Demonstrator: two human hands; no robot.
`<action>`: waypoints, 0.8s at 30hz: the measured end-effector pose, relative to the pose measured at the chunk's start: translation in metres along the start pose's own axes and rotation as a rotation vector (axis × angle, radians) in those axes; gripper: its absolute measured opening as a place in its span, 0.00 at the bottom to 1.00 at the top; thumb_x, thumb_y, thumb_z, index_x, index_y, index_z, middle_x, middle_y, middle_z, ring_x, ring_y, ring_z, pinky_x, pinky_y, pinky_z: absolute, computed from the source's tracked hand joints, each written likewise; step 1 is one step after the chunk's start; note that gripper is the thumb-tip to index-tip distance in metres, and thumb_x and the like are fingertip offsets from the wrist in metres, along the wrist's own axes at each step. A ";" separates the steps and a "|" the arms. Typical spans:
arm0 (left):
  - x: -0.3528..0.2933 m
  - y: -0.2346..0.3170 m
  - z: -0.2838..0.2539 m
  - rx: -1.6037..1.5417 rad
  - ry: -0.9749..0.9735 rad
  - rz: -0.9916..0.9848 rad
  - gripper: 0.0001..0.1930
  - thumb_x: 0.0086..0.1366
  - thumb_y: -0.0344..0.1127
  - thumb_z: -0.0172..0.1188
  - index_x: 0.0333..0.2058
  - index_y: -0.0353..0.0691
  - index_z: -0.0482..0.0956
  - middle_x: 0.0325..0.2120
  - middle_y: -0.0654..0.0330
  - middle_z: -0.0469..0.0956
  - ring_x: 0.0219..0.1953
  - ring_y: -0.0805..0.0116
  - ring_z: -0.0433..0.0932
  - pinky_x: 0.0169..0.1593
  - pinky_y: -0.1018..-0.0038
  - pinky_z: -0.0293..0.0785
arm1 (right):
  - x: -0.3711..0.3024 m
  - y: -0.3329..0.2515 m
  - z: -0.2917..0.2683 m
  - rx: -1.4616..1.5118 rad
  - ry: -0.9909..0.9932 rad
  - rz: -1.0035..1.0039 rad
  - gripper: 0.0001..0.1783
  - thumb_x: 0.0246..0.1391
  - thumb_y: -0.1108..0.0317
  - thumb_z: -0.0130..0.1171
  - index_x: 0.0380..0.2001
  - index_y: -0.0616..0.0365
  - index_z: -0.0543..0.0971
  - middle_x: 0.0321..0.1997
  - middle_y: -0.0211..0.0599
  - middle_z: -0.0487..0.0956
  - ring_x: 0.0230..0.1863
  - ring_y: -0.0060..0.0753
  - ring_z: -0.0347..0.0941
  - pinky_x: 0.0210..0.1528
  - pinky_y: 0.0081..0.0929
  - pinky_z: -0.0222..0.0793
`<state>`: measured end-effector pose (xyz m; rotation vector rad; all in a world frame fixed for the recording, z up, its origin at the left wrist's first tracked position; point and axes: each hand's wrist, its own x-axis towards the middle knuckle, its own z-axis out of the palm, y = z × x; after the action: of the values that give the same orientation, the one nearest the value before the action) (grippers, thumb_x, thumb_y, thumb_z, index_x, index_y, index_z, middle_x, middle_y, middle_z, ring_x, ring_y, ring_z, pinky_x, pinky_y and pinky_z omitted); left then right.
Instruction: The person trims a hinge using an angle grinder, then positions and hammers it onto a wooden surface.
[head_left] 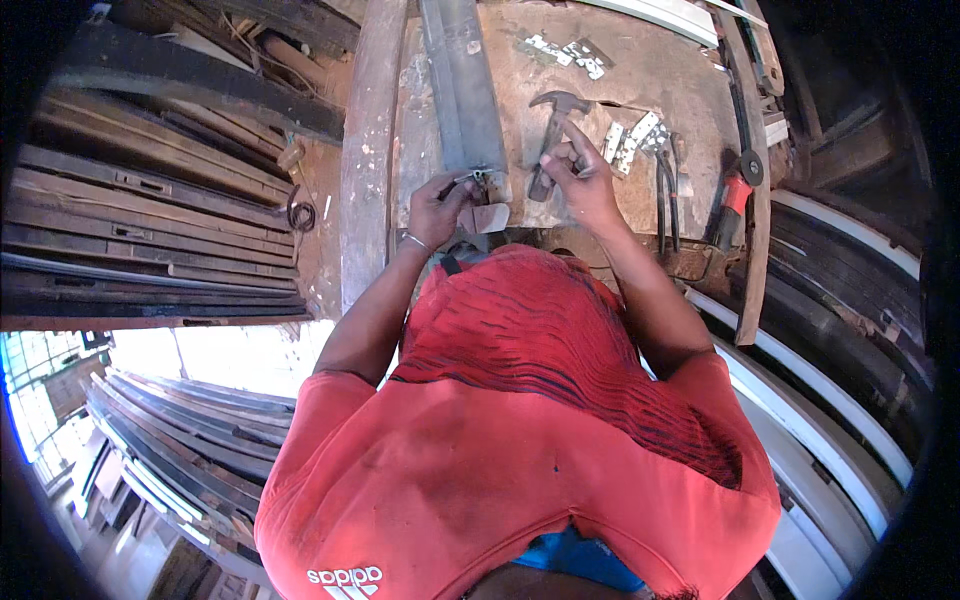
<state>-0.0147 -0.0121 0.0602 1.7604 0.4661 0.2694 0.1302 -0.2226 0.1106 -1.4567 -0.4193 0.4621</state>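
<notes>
My left hand (438, 208) is closed at the near end of a long dark grey beam (462, 90) that lies on the workbench. Its fingers pinch a small metal piece (478, 176), too small to make out fully. Just below the fingers a pale flat piece (487, 217) sticks out. My right hand (582, 180) hovers over the handle of a claw hammer (556, 102), index finger stretched out, thumb apart and the other fingers curled. The hammer seems to lie on the bench rather than in my grip. Metal hinges (635, 140) rest just right of this hand.
More hinges (575, 55) lie toward the bench's far side. Black-handled pliers (667, 200) sit near its front right, beside a red angle grinder (735, 195). The worn wooden bench (520, 30) has raised side rails. Dark timber frames (140, 220) are stacked at left, white lengths (820, 440) at right.
</notes>
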 end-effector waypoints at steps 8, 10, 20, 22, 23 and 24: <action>-0.003 0.003 -0.002 0.121 -0.025 0.170 0.11 0.65 0.30 0.63 0.45 0.37 0.84 0.38 0.53 0.85 0.41 0.68 0.83 0.46 0.72 0.77 | 0.001 0.000 0.037 -0.181 -0.181 -0.065 0.15 0.61 0.70 0.60 0.49 0.64 0.77 0.40 0.39 0.83 0.43 0.24 0.77 0.48 0.25 0.72; -0.005 0.004 -0.001 0.079 -0.012 0.098 0.11 0.65 0.29 0.63 0.46 0.38 0.84 0.38 0.53 0.85 0.41 0.67 0.83 0.47 0.72 0.77 | 0.001 0.002 0.042 -0.237 -0.233 -0.051 0.14 0.61 0.69 0.60 0.48 0.65 0.78 0.41 0.39 0.83 0.44 0.25 0.77 0.50 0.25 0.72; -0.005 -0.002 -0.004 0.053 -0.022 0.157 0.12 0.65 0.31 0.63 0.46 0.36 0.83 0.40 0.53 0.85 0.44 0.67 0.83 0.49 0.71 0.77 | 0.006 0.008 0.050 -0.354 -0.185 -0.078 0.12 0.62 0.67 0.57 0.46 0.62 0.79 0.37 0.41 0.83 0.41 0.25 0.78 0.46 0.27 0.74; -0.004 -0.005 -0.004 0.071 -0.026 0.168 0.12 0.65 0.32 0.63 0.46 0.36 0.83 0.40 0.53 0.85 0.44 0.67 0.82 0.50 0.71 0.76 | 0.006 0.005 0.050 -0.374 -0.164 -0.027 0.12 0.62 0.68 0.57 0.46 0.62 0.78 0.35 0.40 0.83 0.38 0.25 0.78 0.43 0.27 0.74; -0.004 -0.005 -0.004 0.069 -0.027 0.167 0.12 0.65 0.32 0.63 0.46 0.36 0.83 0.40 0.53 0.85 0.44 0.67 0.82 0.50 0.71 0.76 | 0.007 0.004 0.050 -0.386 -0.151 -0.049 0.12 0.62 0.68 0.57 0.45 0.62 0.78 0.34 0.39 0.83 0.36 0.25 0.78 0.40 0.27 0.74; -0.004 -0.004 -0.003 0.076 -0.025 0.147 0.12 0.66 0.32 0.63 0.46 0.36 0.83 0.40 0.54 0.85 0.44 0.67 0.82 0.50 0.71 0.76 | 0.007 0.004 0.050 -0.398 -0.136 -0.070 0.11 0.62 0.68 0.57 0.45 0.62 0.78 0.33 0.38 0.82 0.33 0.25 0.77 0.37 0.26 0.73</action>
<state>-0.0207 -0.0104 0.0571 1.8737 0.3332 0.3365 0.1087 -0.1762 0.1100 -1.7928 -0.6988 0.4392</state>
